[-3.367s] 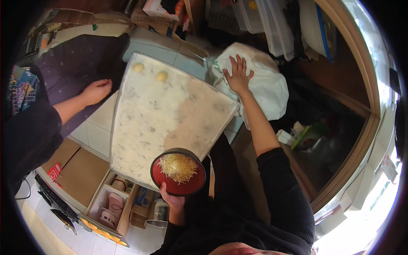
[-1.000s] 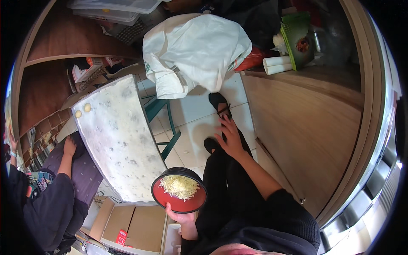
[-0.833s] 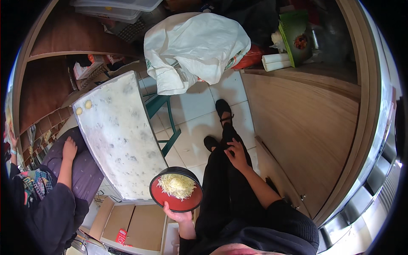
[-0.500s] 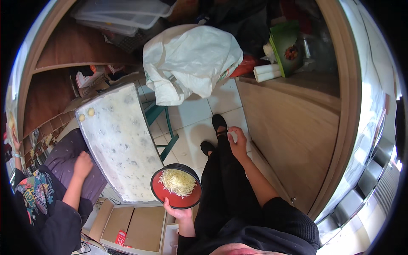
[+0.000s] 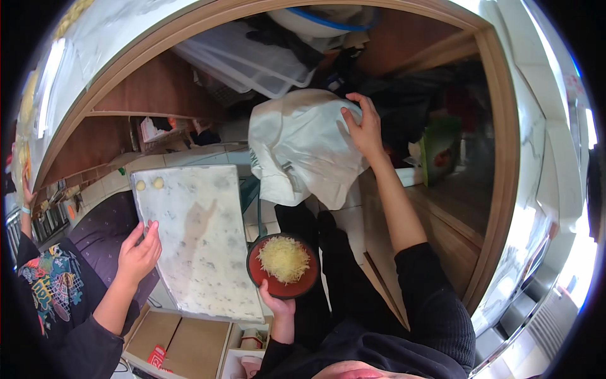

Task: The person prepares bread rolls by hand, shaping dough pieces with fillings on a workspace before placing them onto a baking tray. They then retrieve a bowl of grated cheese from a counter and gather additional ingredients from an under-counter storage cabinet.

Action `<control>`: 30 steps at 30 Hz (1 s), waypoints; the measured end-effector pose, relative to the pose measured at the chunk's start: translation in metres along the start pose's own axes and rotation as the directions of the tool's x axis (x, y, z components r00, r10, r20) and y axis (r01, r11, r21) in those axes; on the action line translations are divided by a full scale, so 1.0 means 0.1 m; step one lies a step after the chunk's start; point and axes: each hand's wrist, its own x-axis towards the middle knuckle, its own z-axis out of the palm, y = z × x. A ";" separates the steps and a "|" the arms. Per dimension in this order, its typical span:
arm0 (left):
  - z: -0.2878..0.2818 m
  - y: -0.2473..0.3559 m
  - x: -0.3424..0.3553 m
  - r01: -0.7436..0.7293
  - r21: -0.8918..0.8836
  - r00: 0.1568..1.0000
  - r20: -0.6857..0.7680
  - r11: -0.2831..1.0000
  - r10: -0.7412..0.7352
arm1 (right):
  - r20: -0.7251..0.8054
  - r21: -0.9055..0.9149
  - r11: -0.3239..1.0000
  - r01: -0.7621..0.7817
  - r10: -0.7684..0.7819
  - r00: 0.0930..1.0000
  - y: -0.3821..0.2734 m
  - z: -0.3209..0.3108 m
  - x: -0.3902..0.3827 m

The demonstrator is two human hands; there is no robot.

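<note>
My left hand [image 5: 279,304] grips the lower rim of a round red plate [image 5: 262,281] with a black edge, thumb on top. A heap of pale yellow shreds, like grated cheese [image 5: 284,258], lies on the plate. My right hand [image 5: 366,129] is stretched forward at the right side of a crumpled white sack [image 5: 297,139]. Its fingers are apart and seem to rest against the cloth; whether they press into it I cannot tell. To the plate's left stands a floury white board [image 5: 196,252], with two small dough balls [image 5: 149,184] at its far left corner.
A co-worker's hand [image 5: 140,254] hovers over the board's left edge. Clear plastic containers [image 5: 246,60] lie in the wooden cupboard behind the sack. A green package [image 5: 439,151] stands right of it. Below the board are cardboard boxes [image 5: 202,341].
My right hand has risen from beside my leg to the sack. The plate stays in my left hand. The co-worker's hand has opened and moved to the board. The whole view has shifted.
</note>
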 end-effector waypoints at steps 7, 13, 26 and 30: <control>0.22 0.24 0.21 0.021 -0.003 1.000 0.005 1.000 -0.021 | 0.440 -0.464 0.862 -0.205 0.425 0.791 0.34 0.56 -0.50; 0.32 0.35 0.09 0.006 -0.001 1.000 -0.027 1.000 -0.006 | 0.112 -0.303 0.921 -0.247 0.292 0.950 0.18 0.21 -0.78; 0.45 0.05 -0.32 -0.023 0.146 0.998 0.064 0.989 0.014 | -0.187 0.017 0.923 -0.385 0.381 0.905 0.12 -0.65 -2.04; 0.24 0.04 -0.65 -0.025 0.162 0.999 0.045 0.986 0.018 | -0.073 0.306 0.668 -0.678 0.726 0.683 0.04 -0.88 -3.01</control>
